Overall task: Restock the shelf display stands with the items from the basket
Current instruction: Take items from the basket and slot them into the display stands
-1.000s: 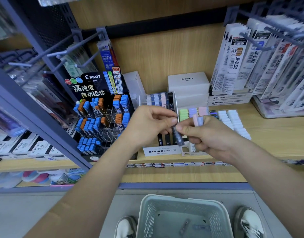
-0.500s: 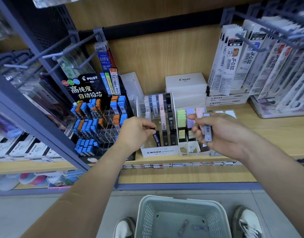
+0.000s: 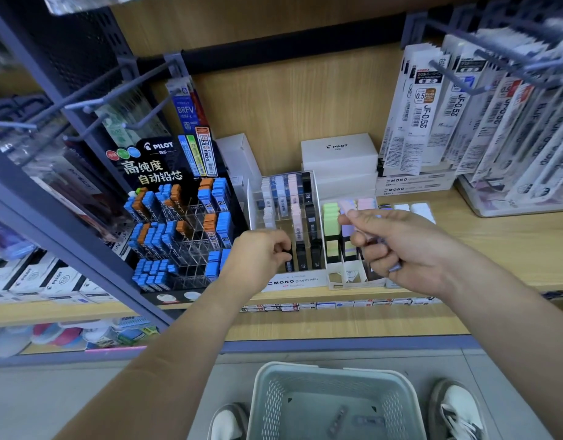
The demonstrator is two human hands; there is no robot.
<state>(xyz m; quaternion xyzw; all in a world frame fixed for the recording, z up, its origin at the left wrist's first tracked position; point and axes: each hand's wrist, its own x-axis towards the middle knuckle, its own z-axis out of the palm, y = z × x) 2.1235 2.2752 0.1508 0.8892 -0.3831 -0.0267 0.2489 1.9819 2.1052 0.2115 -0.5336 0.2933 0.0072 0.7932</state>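
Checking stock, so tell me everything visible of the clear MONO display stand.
The clear MONO display stand seems transparent plastic, sloped, its narrow lanes holding white, blue, pink and black cases. It sits on the wooden shelf beside the Pilot rack. The left hand pinches a black case at a lower lane.

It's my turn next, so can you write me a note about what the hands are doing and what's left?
Left hand pinches a black lead case at the front of the MONO stand.
Right hand holds pastel lead cases over the pastel tray.
Done: both displays partly stocked.
Left: seat the black case, slot the pastel ones, then fetch the two cases lying in the basket.
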